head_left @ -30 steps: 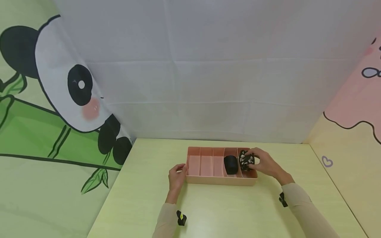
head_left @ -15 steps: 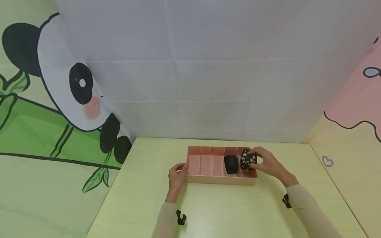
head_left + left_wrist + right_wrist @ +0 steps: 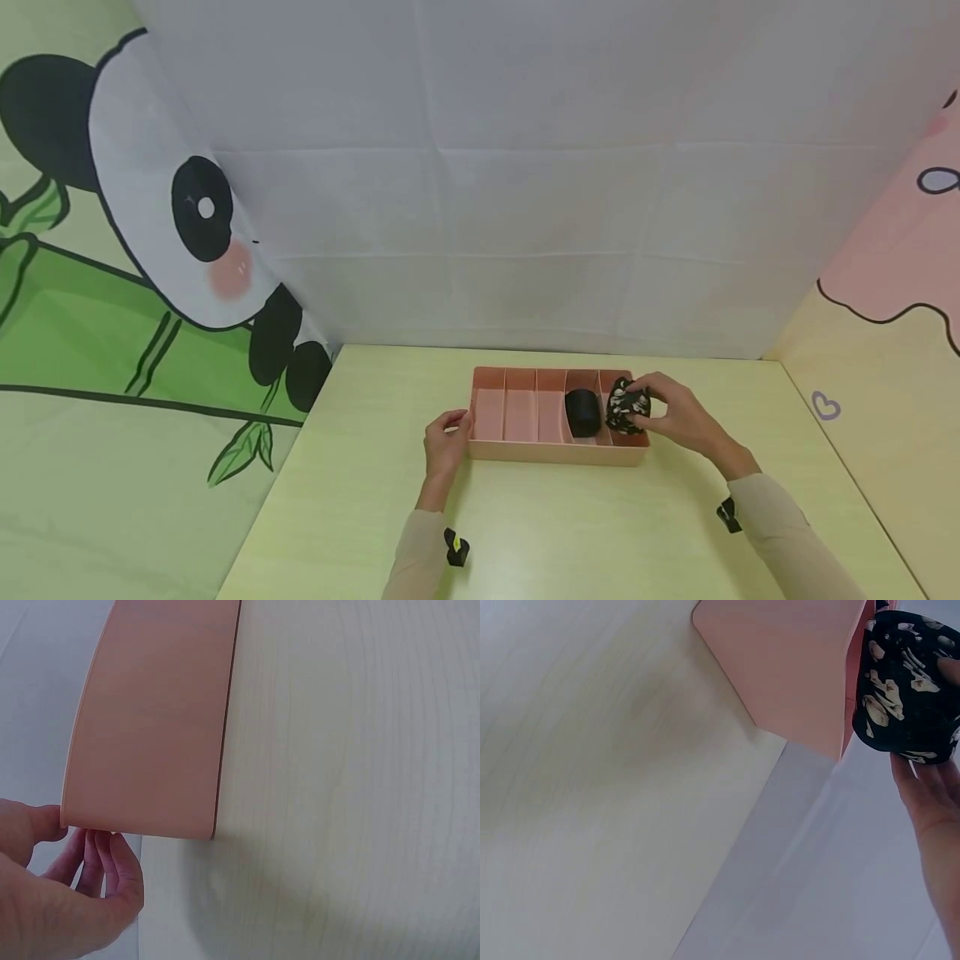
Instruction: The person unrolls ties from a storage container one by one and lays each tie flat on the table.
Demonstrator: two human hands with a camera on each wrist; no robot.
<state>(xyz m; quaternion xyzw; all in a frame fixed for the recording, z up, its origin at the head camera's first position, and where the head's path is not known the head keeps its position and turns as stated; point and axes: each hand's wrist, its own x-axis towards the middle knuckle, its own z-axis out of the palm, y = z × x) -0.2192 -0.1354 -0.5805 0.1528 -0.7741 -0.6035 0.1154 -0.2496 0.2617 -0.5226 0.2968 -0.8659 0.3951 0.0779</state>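
A shallow pink box (image 3: pixel 555 452) with thin dividers lies on the table, its long side toward me. My left hand (image 3: pixel 446 450) pinches the box's left end. In the left wrist view, the thumb and curled fingers (image 3: pixel 127 870) meet at the corner of the box. My right hand (image 3: pixel 678 417) grips a rolled bundle of black cloth with a pale floral print (image 3: pixel 624 407), over the rightmost compartment. The right wrist view has this bundle beside the box rim, the thumb on one side and fingers on the other. One compartment over, a plain black roll (image 3: pixel 582 413) sits in the box.
The pale wooden table (image 3: pixel 547 525) runs back to a white sheet (image 3: pixel 480 208). A panda-printed cloth (image 3: pixel 142 208) hangs on the left, and a pink and yellow printed cloth (image 3: pixel 892 250) on the right. Black bands show at both wrists.
My right hand and the floral bundle have shifted slightly to the right, and the bundle has tilted a little. My left hand stays at the box's end, and the box stands where it was.
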